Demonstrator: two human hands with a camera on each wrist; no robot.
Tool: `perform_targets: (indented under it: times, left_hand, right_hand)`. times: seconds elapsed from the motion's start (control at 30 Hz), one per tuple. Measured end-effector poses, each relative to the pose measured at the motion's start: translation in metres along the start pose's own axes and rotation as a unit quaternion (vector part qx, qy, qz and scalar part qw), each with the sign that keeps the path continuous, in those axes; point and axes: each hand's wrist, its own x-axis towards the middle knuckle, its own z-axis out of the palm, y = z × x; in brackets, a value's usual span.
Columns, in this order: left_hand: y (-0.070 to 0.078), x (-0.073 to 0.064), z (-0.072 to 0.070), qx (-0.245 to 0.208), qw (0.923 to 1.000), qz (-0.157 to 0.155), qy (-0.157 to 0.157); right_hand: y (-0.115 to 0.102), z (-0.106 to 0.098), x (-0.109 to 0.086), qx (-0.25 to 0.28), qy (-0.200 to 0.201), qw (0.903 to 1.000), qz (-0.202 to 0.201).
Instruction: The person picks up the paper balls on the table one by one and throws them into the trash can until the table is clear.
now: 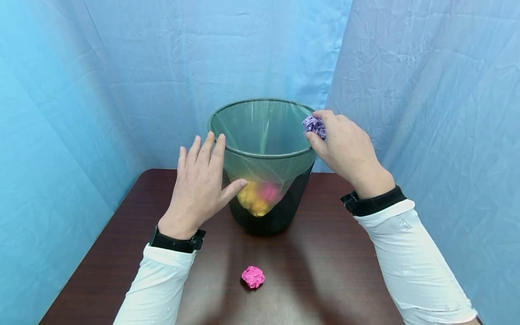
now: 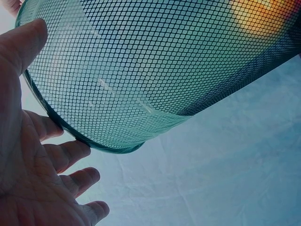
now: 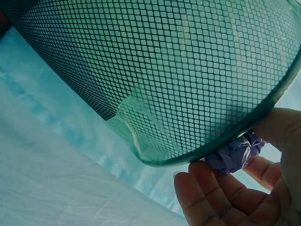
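Observation:
A black mesh wastebasket (image 1: 298, 192) lined with a thin green bag (image 1: 280, 126) stands upright on the table. Through its mesh show yellow (image 1: 253, 198) and pink (image 1: 269, 192) crumpled paper at the bottom of the bag. My right hand (image 1: 349, 144) pinches a crumpled purple paper ball (image 1: 313, 126) at the basket's right rim; the right wrist view shows the purple ball (image 3: 235, 155) between thumb and fingers. My left hand (image 1: 200, 180) is spread with straight fingers at the left rim, fingertips touching it in the left wrist view. A pink paper ball (image 1: 253, 276) lies on the table in front.
The dark brown wooden table (image 1: 333, 253) has rounded far corners. Light blue curtains (image 1: 162, 67) hang behind it and on both sides. The basket's rim (image 1: 260, 156) rises well above the tabletop.

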Motion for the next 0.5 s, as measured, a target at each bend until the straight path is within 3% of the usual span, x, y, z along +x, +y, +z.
perform_targets:
  times: [0.5]
  left_hand:
    - [0.0009, -0.0002, 0.0011, 0.000, 1.0000, 0.000, 0.003]
  right_hand:
    - [0.0015, -0.0008, -0.0009, -0.003, -0.015, 0.9999, 0.005]
